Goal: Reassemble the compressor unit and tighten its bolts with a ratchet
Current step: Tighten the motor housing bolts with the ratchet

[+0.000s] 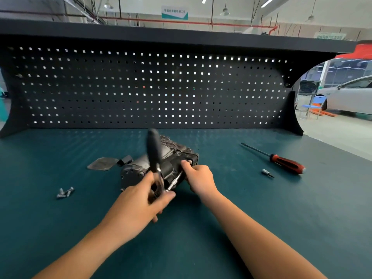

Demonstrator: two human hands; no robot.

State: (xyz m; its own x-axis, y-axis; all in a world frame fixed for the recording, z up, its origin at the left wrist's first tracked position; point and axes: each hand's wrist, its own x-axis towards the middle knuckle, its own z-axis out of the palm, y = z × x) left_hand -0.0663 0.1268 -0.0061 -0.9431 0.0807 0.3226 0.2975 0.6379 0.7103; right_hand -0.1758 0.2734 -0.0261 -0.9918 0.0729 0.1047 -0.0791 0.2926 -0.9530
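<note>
My left hand [138, 200] grips the ratchet [154, 158], handle standing up and blurred. My right hand [198, 177] clamps the compressor [171, 158] mid-bench [60, 228]; loose bolts [65, 192] lie left.

Dark pegboard [141, 87] with square holes stands upright at back edge of teal bench mat [261, 218], black shelf [161, 37] running along its top. Above pegboard: ceiling with strip lights, hanging lamps [224, 12], red pipe [181, 21], teal-white sign [174, 12]. Right of pegboard: pale workshop floor, white car [350, 95], blue chair [315, 105], glazed wall behind
</note>
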